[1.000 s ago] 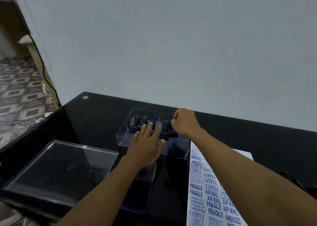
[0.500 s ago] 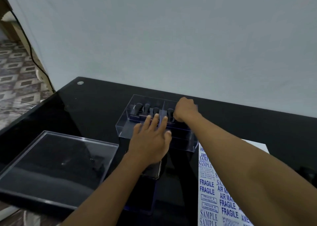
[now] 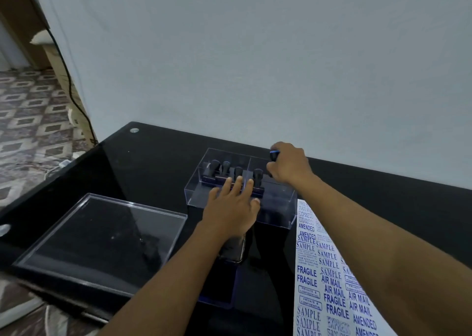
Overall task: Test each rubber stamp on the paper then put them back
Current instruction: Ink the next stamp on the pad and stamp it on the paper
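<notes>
Black desk (image 3: 143,162): left hand (image 3: 231,209) flat on box (image 3: 278,208), right hand (image 3: 290,164) grasping stamp (image 3: 274,155).

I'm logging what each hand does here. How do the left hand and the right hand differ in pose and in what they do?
The left hand lies flat with fingers spread on the near rim of the clear stamp box; the right hand is curled into a fist at the box's far right corner. The left hand holds nothing; the right hand grips a stamp, lifted above the box. Both are bare and reach over the black table.
</notes>
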Demonstrator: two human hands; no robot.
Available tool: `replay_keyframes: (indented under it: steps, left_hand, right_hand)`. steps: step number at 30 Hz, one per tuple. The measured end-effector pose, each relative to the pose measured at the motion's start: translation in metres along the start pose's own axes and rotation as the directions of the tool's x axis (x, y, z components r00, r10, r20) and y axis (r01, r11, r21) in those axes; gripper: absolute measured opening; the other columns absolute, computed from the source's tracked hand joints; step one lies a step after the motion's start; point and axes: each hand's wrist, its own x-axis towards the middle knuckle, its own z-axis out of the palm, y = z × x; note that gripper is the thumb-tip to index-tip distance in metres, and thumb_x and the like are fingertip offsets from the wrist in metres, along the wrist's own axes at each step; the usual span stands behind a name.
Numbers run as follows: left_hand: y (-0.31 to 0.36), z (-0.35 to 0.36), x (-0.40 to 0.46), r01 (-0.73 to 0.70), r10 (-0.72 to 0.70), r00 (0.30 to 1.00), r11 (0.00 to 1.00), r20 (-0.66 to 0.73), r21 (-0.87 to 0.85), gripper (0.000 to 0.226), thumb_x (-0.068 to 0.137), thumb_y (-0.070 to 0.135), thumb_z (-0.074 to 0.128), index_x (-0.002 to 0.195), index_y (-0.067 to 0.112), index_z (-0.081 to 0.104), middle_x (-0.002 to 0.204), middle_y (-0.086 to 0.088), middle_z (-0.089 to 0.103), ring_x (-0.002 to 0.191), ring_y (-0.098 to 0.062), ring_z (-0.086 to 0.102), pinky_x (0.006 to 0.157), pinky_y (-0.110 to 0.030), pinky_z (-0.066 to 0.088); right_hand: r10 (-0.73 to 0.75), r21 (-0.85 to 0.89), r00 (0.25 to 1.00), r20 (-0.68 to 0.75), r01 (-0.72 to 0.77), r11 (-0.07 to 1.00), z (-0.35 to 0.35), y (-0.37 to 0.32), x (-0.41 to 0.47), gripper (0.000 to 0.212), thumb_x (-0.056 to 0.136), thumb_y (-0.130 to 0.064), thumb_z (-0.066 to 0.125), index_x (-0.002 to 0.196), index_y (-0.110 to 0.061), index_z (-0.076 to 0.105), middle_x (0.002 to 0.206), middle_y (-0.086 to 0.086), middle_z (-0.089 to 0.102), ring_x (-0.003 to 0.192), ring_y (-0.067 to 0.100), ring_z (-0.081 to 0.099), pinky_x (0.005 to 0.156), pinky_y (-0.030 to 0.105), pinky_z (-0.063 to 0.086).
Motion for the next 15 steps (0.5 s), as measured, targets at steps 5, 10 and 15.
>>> replay_keyframes:
  steps: [5, 10, 15]
  left_hand:
    - [-0.001, -0.036, -0.016, -0.026, 0.033, 0.999, 0.935, 0.014, -0.354, 0.051, 0.097, 0.045, 0.044, 0.136, 0.012, 0.041, 0.144, -0.012, 0.042, 0.131, -0.03, 0.041, 0.109, -0.048, 0.034]
    - [-0.014, -0.061, -0.07, -0.113, 0.08, 0.989, 0.947, -0.122, -0.3, 0.036, 0.094, 0.028, 0.057, 0.122, 0.006, 0.06, 0.126, -0.008, 0.057, 0.111, -0.022, 0.053, 0.091, -0.028, 0.04]
    - [-0.044, -0.058, -0.117, -0.009, 0.013, 0.998, 0.998, 0.067, -0.057, 0.057, 0.086, 0.037, 0.069, 0.137, 0.019, 0.051, 0.131, -0.002, 0.051, 0.116, -0.019, 0.051, 0.091, -0.024, 0.038]
  right_hand:
    - [-0.077, 0.065, 0.995, -0.056, 0.081, 0.995, -0.018, 0.0, -0.049, 0.027, 0.084, -0.007, 0.067, 0.109, -0.013, 0.061, 0.108, 0.002, 0.057, 0.089, 0.015, 0.049, 0.075, 0.022, 0.037]
    - [-0.216, 0.072, 0.976, 0.001, 0.215, 0.974, -0.029, -0.019, -0.111, 0.034, 0.079, -0.01, 0.072, 0.11, -0.022, 0.069, 0.11, -0.004, 0.066, 0.106, 0.017, 0.059, 0.096, 0.021, 0.04]
    - [-0.256, 0.053, 0.956, 0.143, 0.251, 0.966, -0.009, -0.033, -0.16, 0.027, 0.082, -0.017, 0.072, 0.108, -0.02, 0.072, 0.116, 0.003, 0.066, 0.098, 0.016, 0.058, 0.082, 0.018, 0.038]
